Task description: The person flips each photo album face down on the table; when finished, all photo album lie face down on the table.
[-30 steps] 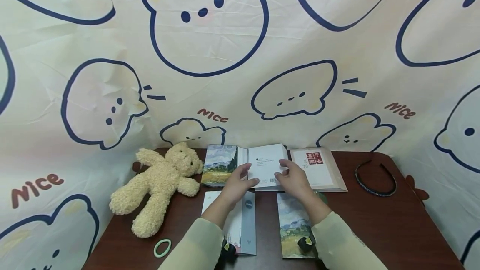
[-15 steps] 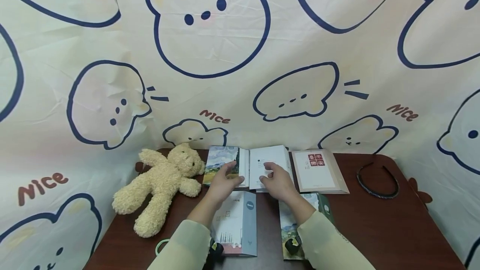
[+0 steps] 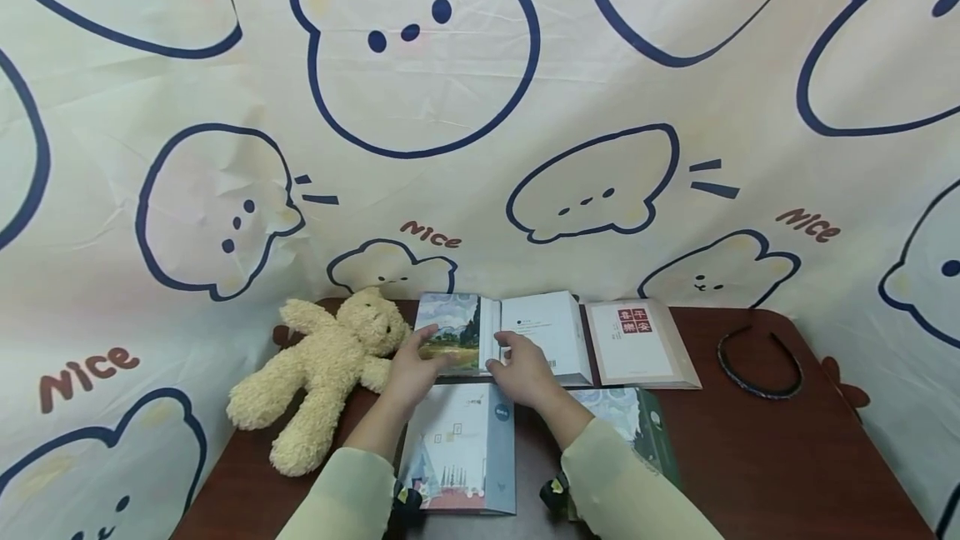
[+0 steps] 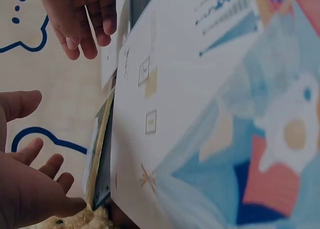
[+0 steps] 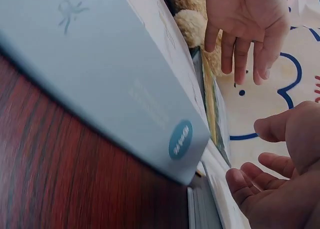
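In the head view my left hand (image 3: 411, 373) is at the left edge of a book with a painted landscape cover (image 3: 459, 325), its fingers extended. My right hand (image 3: 525, 369) hovers by that book's right side, overlapping a white book (image 3: 551, 327) in the middle of the back row. Both hands hold nothing; the wrist views show their fingers loosely spread and apart from the covers. Below them lies a white and pale blue book (image 3: 457, 448), also large in the left wrist view. A second landscape book with a green edge (image 3: 658, 432) is partly hidden under my right forearm.
A cream book with a red square stamp (image 3: 637, 348) ends the back row on the right. A plush teddy bear (image 3: 326, 373) lies left of the books. Further right is a dark headband (image 3: 761, 390). A printed cloth (image 3: 480, 190) hangs behind the table.
Both hands have moved left along the back row, from the white middle book to the landscape book. My left sleeve now hides the pale green ring seen earlier. The books look unmoved.
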`<control>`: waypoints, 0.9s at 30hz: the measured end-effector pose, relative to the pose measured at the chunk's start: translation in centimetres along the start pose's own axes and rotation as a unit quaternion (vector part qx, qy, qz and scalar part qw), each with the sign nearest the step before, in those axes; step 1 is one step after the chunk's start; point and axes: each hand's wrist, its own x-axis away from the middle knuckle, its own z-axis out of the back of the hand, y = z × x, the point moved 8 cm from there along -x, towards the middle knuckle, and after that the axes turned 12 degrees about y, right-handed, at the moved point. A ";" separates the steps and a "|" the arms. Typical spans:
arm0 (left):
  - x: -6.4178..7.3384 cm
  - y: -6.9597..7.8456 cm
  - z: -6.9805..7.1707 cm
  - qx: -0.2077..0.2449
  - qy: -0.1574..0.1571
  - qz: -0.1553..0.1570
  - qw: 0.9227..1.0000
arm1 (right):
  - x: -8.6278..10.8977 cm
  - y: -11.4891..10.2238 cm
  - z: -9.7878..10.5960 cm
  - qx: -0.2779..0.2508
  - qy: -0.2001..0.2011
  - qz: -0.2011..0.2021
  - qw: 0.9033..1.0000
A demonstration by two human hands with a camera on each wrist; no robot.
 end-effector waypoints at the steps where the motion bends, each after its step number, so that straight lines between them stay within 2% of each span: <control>1: -0.1 -0.1 0.2 0.002 0.003 0.001 1.000 | 0.0 -0.3 -0.3 0.000 -0.003 0.001 1.000; 6: -0.5 -0.7 1.0 0.008 0.013 0.002 1.000 | -0.2 -1.5 -1.5 0.017 -0.021 0.006 1.000; 12: -0.9 -1.7 1.7 0.012 0.006 0.011 1.000 | -0.5 -1.9 -2.7 0.035 -0.031 0.007 0.999; 27: -1.2 -2.5 1.5 0.035 -0.020 0.035 0.999 | -0.7 -1.2 -4.6 0.045 -0.057 0.014 0.997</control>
